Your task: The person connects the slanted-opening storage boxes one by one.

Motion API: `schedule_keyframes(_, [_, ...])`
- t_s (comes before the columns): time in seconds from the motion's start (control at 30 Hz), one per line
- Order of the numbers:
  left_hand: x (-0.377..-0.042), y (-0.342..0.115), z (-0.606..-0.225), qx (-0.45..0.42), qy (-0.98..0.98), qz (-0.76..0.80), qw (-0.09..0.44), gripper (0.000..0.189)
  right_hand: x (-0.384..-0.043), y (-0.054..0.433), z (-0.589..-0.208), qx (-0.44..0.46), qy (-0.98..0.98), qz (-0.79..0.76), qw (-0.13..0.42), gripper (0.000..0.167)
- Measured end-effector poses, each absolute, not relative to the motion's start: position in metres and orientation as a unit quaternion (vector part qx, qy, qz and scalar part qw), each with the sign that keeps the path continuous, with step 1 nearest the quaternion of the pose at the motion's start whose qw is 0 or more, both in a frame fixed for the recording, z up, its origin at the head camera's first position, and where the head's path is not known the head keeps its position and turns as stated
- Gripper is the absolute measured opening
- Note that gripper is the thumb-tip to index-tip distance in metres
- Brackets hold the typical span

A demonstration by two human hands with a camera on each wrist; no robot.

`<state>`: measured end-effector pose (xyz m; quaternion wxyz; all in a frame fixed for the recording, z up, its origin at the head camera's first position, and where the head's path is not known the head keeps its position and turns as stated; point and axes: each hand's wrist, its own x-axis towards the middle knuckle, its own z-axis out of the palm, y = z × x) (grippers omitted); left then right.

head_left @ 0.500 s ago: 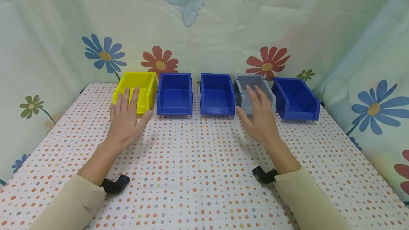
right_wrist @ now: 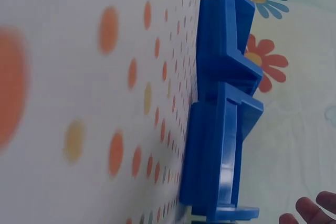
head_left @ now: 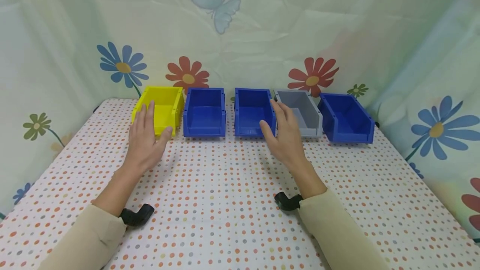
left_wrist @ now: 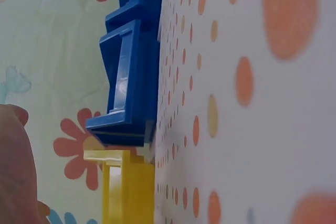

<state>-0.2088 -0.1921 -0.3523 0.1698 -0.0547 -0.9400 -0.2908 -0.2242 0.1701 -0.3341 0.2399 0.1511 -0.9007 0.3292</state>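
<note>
My left hand (head_left: 144, 141), fingers straight and thumb spread, hovers in front of the yellow bin (head_left: 165, 109) and overlaps its left part in the head view. Nothing is in its grasp. My right hand (head_left: 285, 138) is likewise straight-fingered and holds nothing; in the head view it lies over the gap between a blue bin (head_left: 253, 116) and the grey bin (head_left: 305, 116). Part of the left hand (left_wrist: 16, 166) shows at the edge of the left wrist view. A few fingertips (right_wrist: 310, 208) of the right hand enter the right wrist view's lower corner.
Another blue bin (head_left: 205, 113) stands beside the yellow one, and a further blue bin (head_left: 346, 120) sits angled at the row's right end. All the bins line the back of the dotted tablecloth (head_left: 217, 211). Behind them hangs a flowered curtain (head_left: 262, 24).
My right hand has shifted left, from in front of the grey bin toward the blue bin beside it. The left hand has moved slightly left, its fingers closer together.
</note>
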Motion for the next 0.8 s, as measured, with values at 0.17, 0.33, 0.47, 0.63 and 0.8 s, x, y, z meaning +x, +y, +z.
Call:
schedule_keyframes(0.17, [-0.215, -0.197, -0.357, -0.034, -0.933, -0.303, 0.189, 0.082, -0.228, 0.157, -0.335, 0.150, -0.892, 0.346, 0.249, 0.062])
schedule_keyframes(0.33, [-0.221, -0.204, -0.360, -0.009, -0.920, -0.326, 0.216, 0.082, -0.230, 0.144, -0.334, 0.152, -0.889, 0.362, 0.238, 0.062])
schedule_keyframes(0.47, [-0.223, -0.209, -0.362, 0.007, -0.912, -0.354, 0.208, 0.082, -0.231, 0.136, -0.335, 0.144, -0.891, 0.370, 0.221, 0.061])
schedule_keyframes(0.63, [-0.227, -0.219, -0.364, 0.031, -0.895, -0.400, 0.194, 0.082, -0.237, 0.128, -0.338, 0.143, -0.887, 0.385, 0.211, 0.060])
schedule_keyframes(0.8, [-0.232, -0.226, -0.366, 0.049, -0.885, -0.429, 0.173, 0.082, -0.241, 0.118, -0.337, 0.151, -0.884, 0.389, 0.208, 0.059])
